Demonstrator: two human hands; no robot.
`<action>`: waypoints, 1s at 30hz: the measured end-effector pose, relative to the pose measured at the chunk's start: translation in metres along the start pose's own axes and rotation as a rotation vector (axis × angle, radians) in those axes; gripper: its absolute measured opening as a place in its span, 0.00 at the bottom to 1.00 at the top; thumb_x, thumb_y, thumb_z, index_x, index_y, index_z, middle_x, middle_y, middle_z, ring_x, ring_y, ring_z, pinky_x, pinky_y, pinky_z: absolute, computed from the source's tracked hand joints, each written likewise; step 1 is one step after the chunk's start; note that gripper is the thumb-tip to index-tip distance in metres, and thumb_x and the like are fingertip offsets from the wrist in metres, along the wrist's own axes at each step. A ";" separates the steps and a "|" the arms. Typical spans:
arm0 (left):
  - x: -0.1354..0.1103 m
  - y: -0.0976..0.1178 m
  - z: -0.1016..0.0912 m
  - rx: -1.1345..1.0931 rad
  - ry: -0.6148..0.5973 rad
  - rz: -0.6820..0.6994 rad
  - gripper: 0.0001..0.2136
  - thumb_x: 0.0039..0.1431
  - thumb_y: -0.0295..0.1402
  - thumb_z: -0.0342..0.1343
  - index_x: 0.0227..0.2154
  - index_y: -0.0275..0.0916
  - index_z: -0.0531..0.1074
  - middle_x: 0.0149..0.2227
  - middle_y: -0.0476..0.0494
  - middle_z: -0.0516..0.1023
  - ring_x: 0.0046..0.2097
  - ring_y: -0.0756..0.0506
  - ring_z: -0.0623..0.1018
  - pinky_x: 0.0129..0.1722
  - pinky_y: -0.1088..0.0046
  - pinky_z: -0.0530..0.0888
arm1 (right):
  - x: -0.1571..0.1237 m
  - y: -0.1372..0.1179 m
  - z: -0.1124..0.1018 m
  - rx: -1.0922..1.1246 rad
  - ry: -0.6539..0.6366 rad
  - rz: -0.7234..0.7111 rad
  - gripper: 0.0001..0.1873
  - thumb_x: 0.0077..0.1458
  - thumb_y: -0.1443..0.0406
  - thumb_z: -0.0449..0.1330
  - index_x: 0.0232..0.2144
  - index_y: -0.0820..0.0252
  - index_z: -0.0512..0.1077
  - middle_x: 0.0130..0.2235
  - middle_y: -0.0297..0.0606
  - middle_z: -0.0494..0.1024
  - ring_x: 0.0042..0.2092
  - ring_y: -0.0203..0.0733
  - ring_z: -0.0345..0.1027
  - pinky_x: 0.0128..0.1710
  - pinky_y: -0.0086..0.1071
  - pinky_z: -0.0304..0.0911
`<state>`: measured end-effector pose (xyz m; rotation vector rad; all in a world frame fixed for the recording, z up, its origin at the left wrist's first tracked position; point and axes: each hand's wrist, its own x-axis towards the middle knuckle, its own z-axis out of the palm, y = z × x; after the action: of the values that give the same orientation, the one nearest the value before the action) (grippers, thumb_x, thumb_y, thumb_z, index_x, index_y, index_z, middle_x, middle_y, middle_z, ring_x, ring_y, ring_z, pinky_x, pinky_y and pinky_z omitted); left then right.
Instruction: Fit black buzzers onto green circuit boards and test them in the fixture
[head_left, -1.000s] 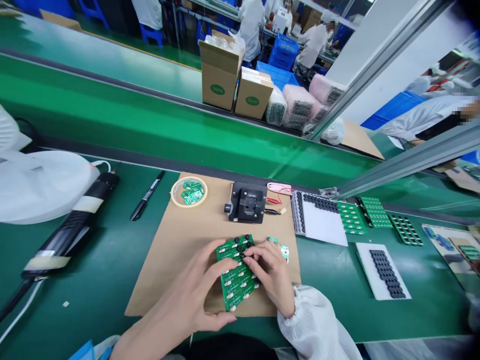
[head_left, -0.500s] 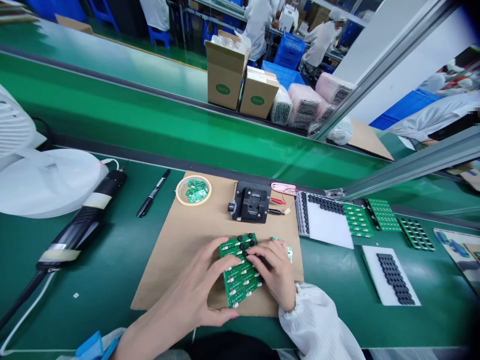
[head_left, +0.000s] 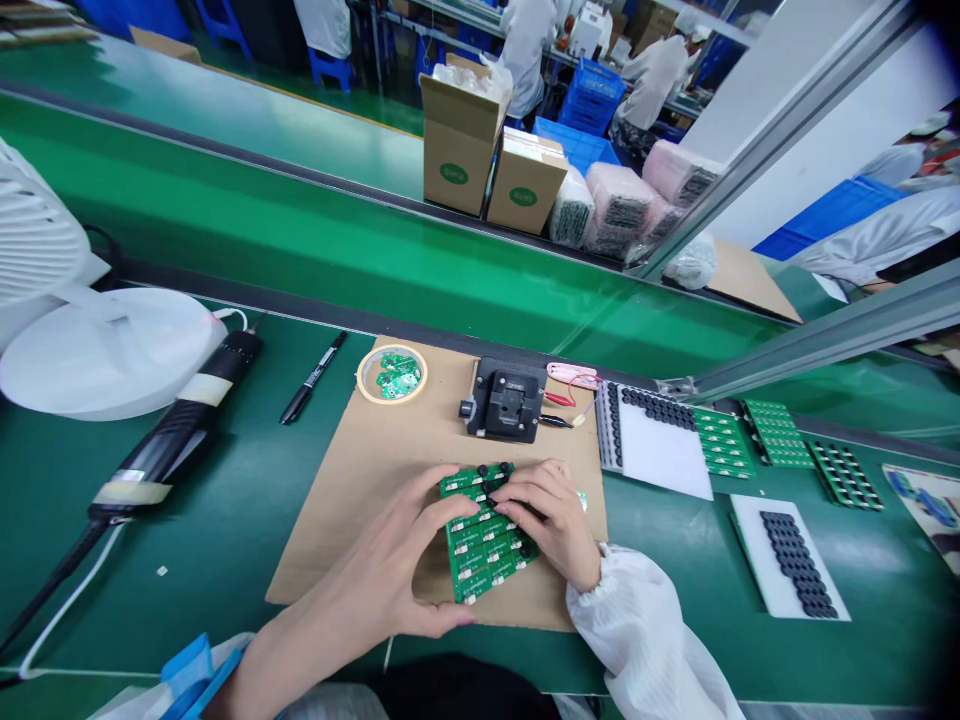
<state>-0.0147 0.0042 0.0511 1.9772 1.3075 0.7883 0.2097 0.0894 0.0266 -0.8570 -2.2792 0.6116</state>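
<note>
A green circuit board panel [head_left: 484, 545] with small black round parts on its far end lies on a brown cardboard mat [head_left: 352, 490]. My left hand [head_left: 386, 570] grips the panel's left edge, thumb under the near side and fingers on top. My right hand [head_left: 551, 520] rests on the panel's right side with its fingertips pinched over the black parts; what they hold is too small to make out. A black test fixture [head_left: 506, 400] with red and black clips stands just beyond the panel.
A tape ring [head_left: 391, 374] holding small green boards, a black marker [head_left: 311, 380] and a black power screwdriver [head_left: 169, 440] lie to the left. White sheets of black pads [head_left: 791, 555] and more green panels [head_left: 720, 440] sit to the right. Cardboard boxes [head_left: 457, 150] stand beyond the conveyor belt.
My hands stay on the panel. The right fingertips have shifted slightly along its far end. The view has drifted a little as my head moved.
</note>
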 end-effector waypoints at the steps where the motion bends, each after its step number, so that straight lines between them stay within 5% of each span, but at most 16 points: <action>1: 0.000 0.000 0.000 -0.003 -0.002 -0.006 0.38 0.42 0.29 0.69 0.55 0.49 0.56 0.63 0.37 0.58 0.61 0.33 0.66 0.56 0.54 0.71 | 0.000 0.002 -0.001 -0.003 -0.017 -0.002 0.08 0.64 0.61 0.58 0.38 0.50 0.77 0.35 0.33 0.80 0.38 0.41 0.69 0.42 0.40 0.57; 11: 0.002 0.000 -0.001 -0.009 0.008 -0.015 0.39 0.41 0.30 0.70 0.56 0.49 0.56 0.63 0.37 0.58 0.62 0.33 0.66 0.56 0.53 0.70 | 0.000 0.007 -0.006 -0.061 -0.065 -0.063 0.10 0.64 0.63 0.57 0.39 0.44 0.79 0.37 0.32 0.80 0.35 0.38 0.66 0.42 0.40 0.54; 25: -0.003 0.001 0.006 -0.111 0.038 -0.061 0.36 0.45 0.25 0.67 0.56 0.51 0.58 0.66 0.38 0.54 0.65 0.33 0.62 0.59 0.51 0.69 | -0.027 -0.019 -0.004 -0.152 -0.054 0.055 0.26 0.64 0.72 0.51 0.58 0.39 0.66 0.47 0.35 0.77 0.44 0.45 0.66 0.46 0.44 0.57; 30: -0.015 -0.004 0.020 -0.499 0.157 -0.280 0.37 0.46 0.30 0.68 0.59 0.52 0.58 0.69 0.36 0.48 0.58 0.32 0.72 0.50 0.57 0.78 | -0.024 0.007 -0.038 -0.162 0.202 0.234 0.18 0.65 0.68 0.51 0.53 0.48 0.71 0.44 0.39 0.77 0.44 0.45 0.68 0.44 0.41 0.63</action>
<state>-0.0063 -0.0121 0.0334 1.3322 1.2857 1.0276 0.2528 0.0850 0.0394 -1.2190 -2.0824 0.4214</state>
